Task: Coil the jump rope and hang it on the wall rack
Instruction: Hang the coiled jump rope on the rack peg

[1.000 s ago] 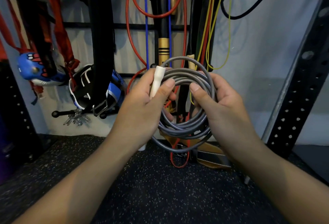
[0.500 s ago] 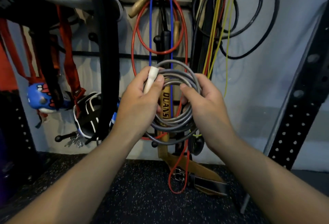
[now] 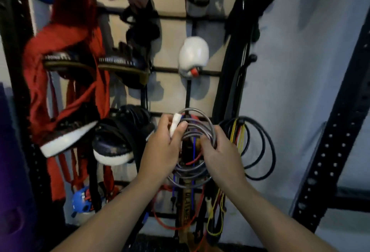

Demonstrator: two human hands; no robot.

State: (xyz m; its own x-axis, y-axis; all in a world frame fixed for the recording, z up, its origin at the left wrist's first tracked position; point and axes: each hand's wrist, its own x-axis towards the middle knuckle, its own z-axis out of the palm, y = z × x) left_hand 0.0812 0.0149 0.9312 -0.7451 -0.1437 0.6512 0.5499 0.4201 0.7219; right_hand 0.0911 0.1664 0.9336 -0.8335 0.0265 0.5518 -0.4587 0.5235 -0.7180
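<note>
The grey jump rope [image 3: 197, 114] is wound into a round coil of several loops, held upright between both hands in front of the black wall rack [image 3: 170, 69]. My left hand [image 3: 163, 147] grips the coil's left side and pinches the rope's white handle [image 3: 175, 124] against it. On the right side of the coil, my right hand [image 3: 220, 153] has its fingers curled through the loops. The coil's lower loops show below the hands. The frame is blurred by motion.
The rack is crowded: red straps [image 3: 66, 75], black punch mitts [image 3: 120, 65], a white glove [image 3: 193, 56], and black cable loops [image 3: 258, 147] with yellow cord to the right. Coloured ropes hang below the hands. A black perforated steel upright [image 3: 330, 141] stands at right.
The view has tilted up the rack, from the floor to the hung mitts and gloves. Both hands have kept their grip and carried the coil higher and closer to the rack.
</note>
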